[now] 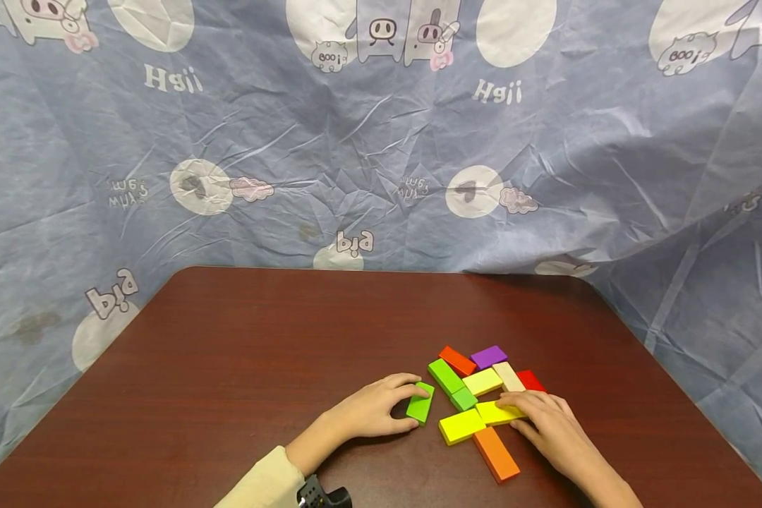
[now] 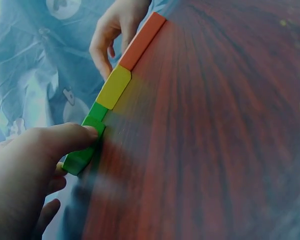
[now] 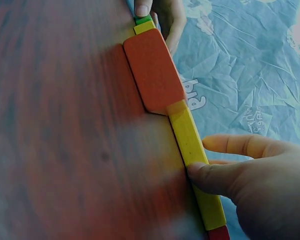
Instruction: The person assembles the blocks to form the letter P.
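Note:
My left hand [image 1: 376, 408] holds a light green block [image 1: 420, 406] between thumb and fingers, just left of a loose cluster of coloured blocks. In the left wrist view, its thumb lies on the near side of that green block [image 2: 79, 161]. On the cluster's right side, my right hand [image 1: 554, 432] pinches the right end of a yellow block [image 1: 497, 413]. The right wrist view shows the thumb against the near face of this yellow block [image 3: 210, 205]. Another yellow block [image 1: 461, 427] meets its left end, and an orange block [image 1: 497, 455] lies just below them.
Behind the yellow blocks lie green blocks [image 1: 446, 377], a pale yellow block [image 1: 482, 382], a cream block [image 1: 509, 377], an orange-red block [image 1: 457, 360], a purple block [image 1: 489, 357] and a red block [image 1: 531, 381]. A patterned cloth [image 1: 355, 141] hangs behind the brown table [image 1: 260, 339].

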The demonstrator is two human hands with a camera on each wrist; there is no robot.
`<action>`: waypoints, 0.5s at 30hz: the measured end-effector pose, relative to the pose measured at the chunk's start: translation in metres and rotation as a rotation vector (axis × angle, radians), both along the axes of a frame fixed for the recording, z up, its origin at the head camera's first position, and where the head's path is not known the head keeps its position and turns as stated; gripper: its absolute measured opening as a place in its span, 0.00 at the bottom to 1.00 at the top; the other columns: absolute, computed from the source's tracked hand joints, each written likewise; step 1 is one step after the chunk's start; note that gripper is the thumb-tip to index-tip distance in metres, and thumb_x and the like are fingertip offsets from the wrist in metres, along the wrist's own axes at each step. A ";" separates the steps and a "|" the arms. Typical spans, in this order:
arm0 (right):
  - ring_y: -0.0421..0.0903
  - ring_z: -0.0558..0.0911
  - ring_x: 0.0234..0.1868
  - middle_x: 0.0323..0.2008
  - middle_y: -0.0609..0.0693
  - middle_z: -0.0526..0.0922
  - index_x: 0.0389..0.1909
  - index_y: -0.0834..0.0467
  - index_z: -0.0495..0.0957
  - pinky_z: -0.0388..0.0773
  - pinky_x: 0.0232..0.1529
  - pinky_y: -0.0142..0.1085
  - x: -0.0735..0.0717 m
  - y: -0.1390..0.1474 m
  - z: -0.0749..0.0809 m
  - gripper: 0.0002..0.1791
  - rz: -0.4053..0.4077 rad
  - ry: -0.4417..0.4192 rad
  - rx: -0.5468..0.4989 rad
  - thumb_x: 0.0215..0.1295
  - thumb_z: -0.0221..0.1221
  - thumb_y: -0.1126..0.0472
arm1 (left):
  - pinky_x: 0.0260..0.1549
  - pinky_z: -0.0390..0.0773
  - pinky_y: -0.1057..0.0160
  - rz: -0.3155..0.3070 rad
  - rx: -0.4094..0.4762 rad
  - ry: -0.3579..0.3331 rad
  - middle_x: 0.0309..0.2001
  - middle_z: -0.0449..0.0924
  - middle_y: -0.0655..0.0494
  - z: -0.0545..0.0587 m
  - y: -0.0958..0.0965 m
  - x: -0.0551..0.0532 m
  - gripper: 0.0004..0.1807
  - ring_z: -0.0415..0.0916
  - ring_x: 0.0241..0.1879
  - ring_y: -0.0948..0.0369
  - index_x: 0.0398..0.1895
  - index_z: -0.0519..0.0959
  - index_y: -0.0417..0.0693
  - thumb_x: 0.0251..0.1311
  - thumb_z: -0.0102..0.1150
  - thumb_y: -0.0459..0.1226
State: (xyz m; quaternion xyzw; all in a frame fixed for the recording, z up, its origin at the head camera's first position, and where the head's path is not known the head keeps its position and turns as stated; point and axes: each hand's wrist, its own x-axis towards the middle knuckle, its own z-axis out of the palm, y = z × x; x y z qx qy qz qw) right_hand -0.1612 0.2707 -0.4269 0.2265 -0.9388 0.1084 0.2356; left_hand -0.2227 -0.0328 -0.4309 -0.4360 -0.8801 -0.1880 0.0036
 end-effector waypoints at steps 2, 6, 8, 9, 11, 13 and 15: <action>0.43 0.76 0.46 0.42 0.38 0.80 0.41 0.43 0.78 0.61 0.44 0.39 0.000 0.001 0.001 0.23 0.005 -0.001 -0.002 0.41 0.68 0.64 | 0.57 0.69 0.61 0.015 0.008 -0.017 0.62 0.65 0.58 0.000 -0.001 -0.001 0.22 0.64 0.61 0.62 0.58 0.69 0.64 0.59 0.52 0.52; 0.41 0.77 0.44 0.41 0.36 0.80 0.41 0.41 0.78 0.60 0.44 0.36 0.002 0.003 0.003 0.23 0.007 -0.003 0.008 0.41 0.69 0.63 | 0.53 0.72 0.61 0.050 0.012 -0.064 0.62 0.64 0.59 0.001 -0.006 -0.002 0.22 0.67 0.59 0.62 0.57 0.69 0.66 0.59 0.52 0.53; 0.40 0.78 0.43 0.41 0.36 0.80 0.41 0.40 0.78 0.60 0.45 0.35 0.003 0.005 0.004 0.24 0.006 -0.008 0.012 0.41 0.69 0.62 | 0.51 0.74 0.60 0.068 0.015 -0.084 0.62 0.63 0.59 0.002 -0.008 -0.003 0.22 0.68 0.58 0.61 0.58 0.69 0.66 0.59 0.52 0.54; 0.40 0.78 0.43 0.41 0.36 0.80 0.41 0.40 0.78 0.61 0.45 0.35 0.003 0.006 0.005 0.24 0.004 -0.014 0.014 0.41 0.69 0.62 | 0.50 0.74 0.60 0.079 0.017 -0.092 0.62 0.63 0.59 0.002 -0.010 -0.003 0.23 0.68 0.58 0.61 0.58 0.69 0.67 0.59 0.52 0.54; 0.39 0.78 0.42 0.41 0.36 0.80 0.42 0.40 0.77 0.66 0.44 0.34 0.004 0.007 0.007 0.23 0.003 -0.039 0.012 0.42 0.69 0.61 | 0.49 0.75 0.59 0.104 0.020 -0.104 0.63 0.62 0.59 0.003 -0.014 -0.004 0.23 0.69 0.57 0.61 0.58 0.69 0.67 0.59 0.52 0.54; 0.39 0.78 0.42 0.41 0.37 0.80 0.42 0.40 0.77 0.71 0.43 0.35 0.005 0.008 0.009 0.23 -0.004 -0.072 0.006 0.43 0.68 0.61 | 0.48 0.75 0.58 0.130 0.023 -0.110 0.63 0.62 0.60 0.003 -0.018 -0.005 0.23 0.70 0.57 0.61 0.58 0.69 0.67 0.58 0.52 0.54; 0.39 0.77 0.42 0.42 0.37 0.80 0.43 0.40 0.77 0.75 0.40 0.38 0.007 0.008 0.011 0.22 -0.017 -0.103 -0.002 0.44 0.68 0.60 | 0.49 0.75 0.57 0.157 0.027 -0.113 0.62 0.63 0.60 0.003 -0.023 -0.006 0.23 0.70 0.57 0.61 0.58 0.69 0.67 0.58 0.53 0.54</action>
